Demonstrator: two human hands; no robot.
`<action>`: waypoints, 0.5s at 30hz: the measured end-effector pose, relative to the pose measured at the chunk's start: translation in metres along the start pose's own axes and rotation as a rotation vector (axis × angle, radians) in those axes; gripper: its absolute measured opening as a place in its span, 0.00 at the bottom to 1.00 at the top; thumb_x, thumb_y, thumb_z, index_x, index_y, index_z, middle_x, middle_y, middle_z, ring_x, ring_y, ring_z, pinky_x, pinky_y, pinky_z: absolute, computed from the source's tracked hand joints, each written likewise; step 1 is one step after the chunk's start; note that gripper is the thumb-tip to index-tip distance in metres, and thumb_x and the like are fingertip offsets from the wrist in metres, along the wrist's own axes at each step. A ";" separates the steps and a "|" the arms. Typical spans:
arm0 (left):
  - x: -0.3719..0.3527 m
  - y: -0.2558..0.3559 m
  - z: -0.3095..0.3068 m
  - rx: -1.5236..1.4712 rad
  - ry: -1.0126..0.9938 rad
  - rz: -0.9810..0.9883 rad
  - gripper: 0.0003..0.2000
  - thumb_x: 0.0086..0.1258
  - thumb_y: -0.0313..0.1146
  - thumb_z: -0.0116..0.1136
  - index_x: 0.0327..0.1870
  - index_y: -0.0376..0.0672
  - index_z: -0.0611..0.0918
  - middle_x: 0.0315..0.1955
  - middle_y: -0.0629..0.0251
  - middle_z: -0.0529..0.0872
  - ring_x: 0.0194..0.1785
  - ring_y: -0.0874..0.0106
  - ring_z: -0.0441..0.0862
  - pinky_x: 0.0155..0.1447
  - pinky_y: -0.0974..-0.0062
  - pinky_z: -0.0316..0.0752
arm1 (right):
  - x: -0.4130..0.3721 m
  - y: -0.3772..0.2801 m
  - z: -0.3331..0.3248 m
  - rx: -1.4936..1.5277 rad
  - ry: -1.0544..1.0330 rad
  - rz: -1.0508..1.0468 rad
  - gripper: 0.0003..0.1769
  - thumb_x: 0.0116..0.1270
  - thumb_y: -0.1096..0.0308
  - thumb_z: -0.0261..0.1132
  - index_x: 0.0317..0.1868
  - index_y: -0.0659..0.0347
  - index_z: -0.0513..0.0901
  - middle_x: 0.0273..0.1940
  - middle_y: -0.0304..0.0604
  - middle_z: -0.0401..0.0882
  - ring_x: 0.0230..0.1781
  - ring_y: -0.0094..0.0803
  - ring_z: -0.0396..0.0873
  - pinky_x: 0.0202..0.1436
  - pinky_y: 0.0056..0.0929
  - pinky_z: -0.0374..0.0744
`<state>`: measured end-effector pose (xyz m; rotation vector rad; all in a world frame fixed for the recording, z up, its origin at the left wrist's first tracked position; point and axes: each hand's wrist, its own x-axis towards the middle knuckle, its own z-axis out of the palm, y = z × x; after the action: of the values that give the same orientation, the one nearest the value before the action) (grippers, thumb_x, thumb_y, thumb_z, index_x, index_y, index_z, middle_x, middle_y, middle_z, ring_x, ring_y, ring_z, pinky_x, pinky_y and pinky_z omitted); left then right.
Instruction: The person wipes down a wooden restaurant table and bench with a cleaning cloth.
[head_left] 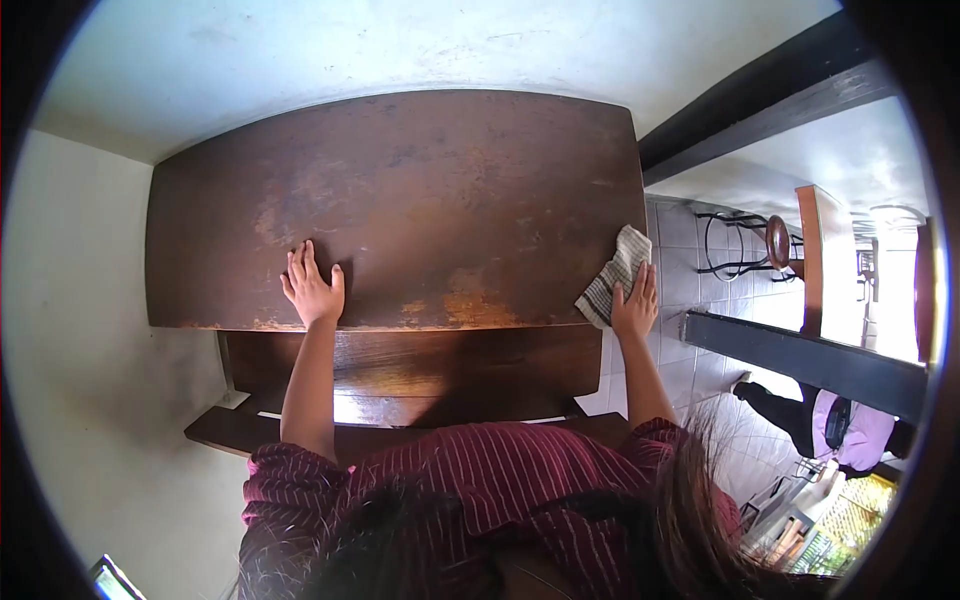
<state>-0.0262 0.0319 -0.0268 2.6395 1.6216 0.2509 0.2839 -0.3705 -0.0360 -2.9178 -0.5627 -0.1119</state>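
A worn brown wooden table [420, 200] spreads out in front of me, its finish rubbed away near the front edge. My left hand [313, 290] rests on the tabletop left of the middle, fingers spread and holding nothing. At the table's right edge, my right hand [635, 305] presses on a grey-and-white striped cloth [606, 288]. Part of the cloth lies on the wood, and part reaches the edge beneath my fingers. My palm covers some of it.
A wooden bench [470, 375] is between the table and my body. White walls [80, 230] border the far and left sides. To the right are a dark beam [810, 360], a round-seated stool [776, 242], tiled floor [675, 240] and a person in a lilac top [868, 435].
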 end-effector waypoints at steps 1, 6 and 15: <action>0.002 0.000 -0.001 0.002 0.005 -0.006 0.31 0.60 0.45 0.51 0.67 0.54 0.60 0.64 0.69 0.61 0.70 0.66 0.53 0.70 0.55 0.46 | 0.008 -0.002 0.002 -0.010 -0.013 0.014 0.38 0.62 0.47 0.53 0.69 0.51 0.53 0.68 0.49 0.53 0.67 0.45 0.56 0.63 0.44 0.62; 0.000 -0.001 -0.002 -0.011 -0.017 -0.002 0.32 0.58 0.45 0.51 0.67 0.53 0.60 0.64 0.67 0.61 0.70 0.65 0.53 0.70 0.53 0.45 | 0.099 -0.043 0.023 -0.020 0.036 0.075 0.39 0.63 0.43 0.50 0.69 0.55 0.52 0.68 0.50 0.53 0.68 0.45 0.54 0.64 0.46 0.61; 0.001 0.000 -0.006 -0.051 -0.070 -0.025 0.33 0.58 0.44 0.52 0.67 0.51 0.60 0.64 0.67 0.61 0.71 0.64 0.51 0.71 0.54 0.42 | 0.201 -0.260 0.058 -0.011 0.019 -0.116 0.40 0.61 0.40 0.47 0.65 0.62 0.63 0.68 0.51 0.54 0.70 0.42 0.49 0.70 0.46 0.48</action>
<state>-0.0260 0.0327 -0.0207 2.5591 1.6038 0.1931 0.3748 -0.0491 -0.0331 -2.8910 -0.7301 -0.1574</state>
